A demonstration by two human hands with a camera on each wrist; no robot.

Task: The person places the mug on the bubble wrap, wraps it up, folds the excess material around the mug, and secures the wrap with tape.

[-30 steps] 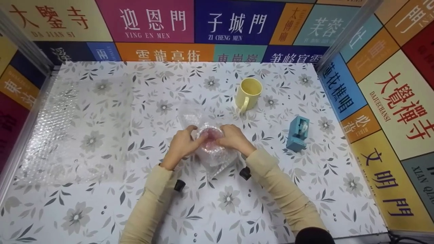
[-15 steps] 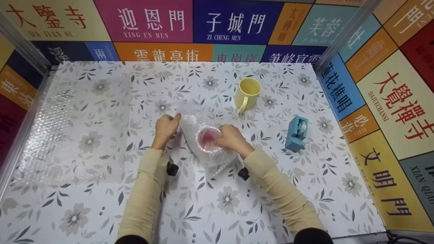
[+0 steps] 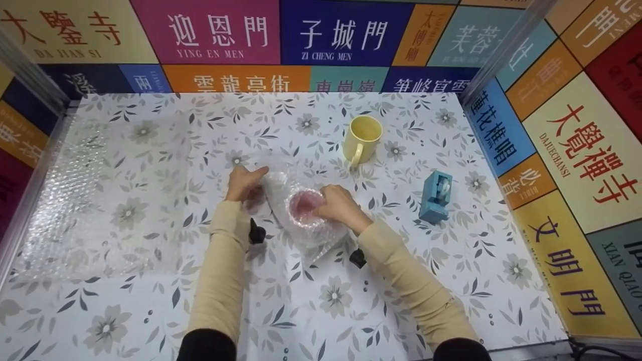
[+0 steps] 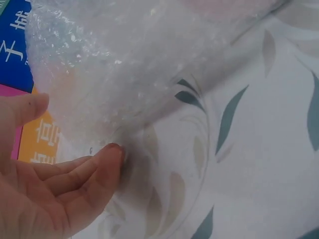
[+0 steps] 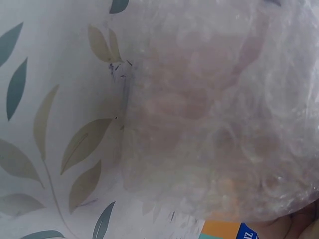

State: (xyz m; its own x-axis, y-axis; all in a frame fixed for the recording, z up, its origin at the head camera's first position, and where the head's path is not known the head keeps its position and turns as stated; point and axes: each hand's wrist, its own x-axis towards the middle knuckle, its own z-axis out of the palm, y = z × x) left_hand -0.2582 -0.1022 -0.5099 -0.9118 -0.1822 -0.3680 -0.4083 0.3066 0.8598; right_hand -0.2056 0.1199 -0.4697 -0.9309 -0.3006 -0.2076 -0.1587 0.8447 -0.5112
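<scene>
A pink cup [image 3: 304,203], its round mouth facing up, stands near the table's middle inside bubble wrap [image 3: 306,239]. My right hand [image 3: 341,206] grips the wrapped rim from the right, thumb inside the mouth. Only a bit of that hand [image 5: 294,226] shows in the right wrist view, below the wrap [image 5: 199,129]. To the left, my left hand [image 3: 244,181] is beside the wrap's loose upper-left flap. In the left wrist view, thumb and fingers [image 4: 102,172] stand apart, with the fingertips right at the edge of the wrap [image 4: 114,69].
A yellow mug [image 3: 362,139] stands behind the wrapped cup, handle toward me. On the right is a blue tape dispenser [image 3: 435,196]. A flat bubble wrap sheet [image 3: 75,200] covers the table's left side. Printed panels [image 3: 220,30] enclose the back and sides.
My left hand has left the cup's rim and moved left to the loose flap, uncovering the pink mouth. The right hand has kept its grip at the rim.
</scene>
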